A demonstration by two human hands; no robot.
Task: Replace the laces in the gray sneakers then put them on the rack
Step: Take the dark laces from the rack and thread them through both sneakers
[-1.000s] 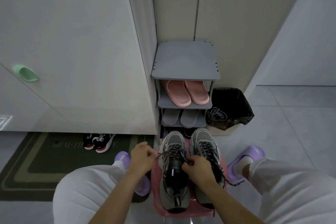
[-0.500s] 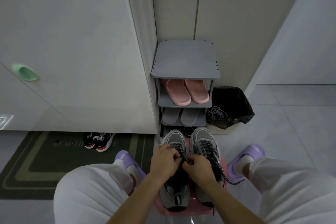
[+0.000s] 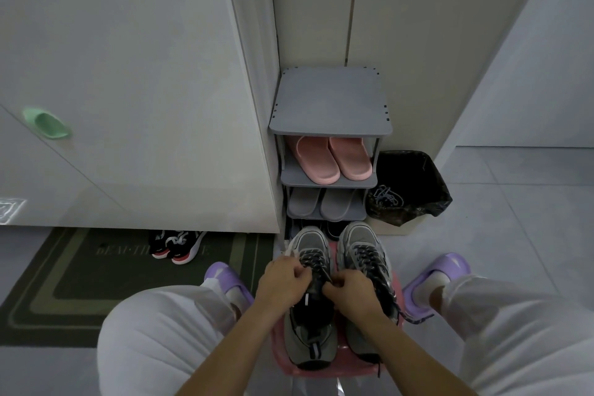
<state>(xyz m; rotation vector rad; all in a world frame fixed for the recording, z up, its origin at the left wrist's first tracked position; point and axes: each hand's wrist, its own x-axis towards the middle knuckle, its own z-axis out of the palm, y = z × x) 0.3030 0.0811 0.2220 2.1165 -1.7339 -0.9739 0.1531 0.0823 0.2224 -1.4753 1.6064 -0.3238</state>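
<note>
Your left hand (image 3: 283, 280) has its fingers curled in and pinches the dark speckled lace (image 3: 316, 264) at the left edge of the left sneaker (image 3: 308, 341). Your right hand (image 3: 350, 291) is curled the same way and pinches that lace at the right edge, close to the top of the tongue. The hands sit near each other over the sneaker's throat. The lace ends are hidden under your fingers.

The right sneaker (image 3: 356, 239) stands just beside the left one; whether they touch cannot be told. It is laced, and a loose end hangs over its outer side. Both sneakers stand upright, toes pointing away from you, on a pink stool (image 3: 397, 289) between your knees.

The rack (image 3: 331, 106) stands just beyond the stool, in the wall corner. Pink slippers (image 3: 334, 159) occupy its second shelf and gray slippers (image 3: 321, 204) the shelf below. Dark footwear shows at the lowest level, too shadowed to identify.

A bin (image 3: 418, 170) lined with a black bag stands just right of the rack, with a tangle of old laces (image 3: 385, 198) lying in it.

Your feet wear purple slippers (image 3: 225, 276), one on each side of the stool. To the left lies a dark mat (image 3: 80, 273) with black-and-red shoes (image 3: 178, 244) at its far edge, below a white cabinet (image 3: 128, 74) bearing a green handle (image 3: 48, 124).
</note>
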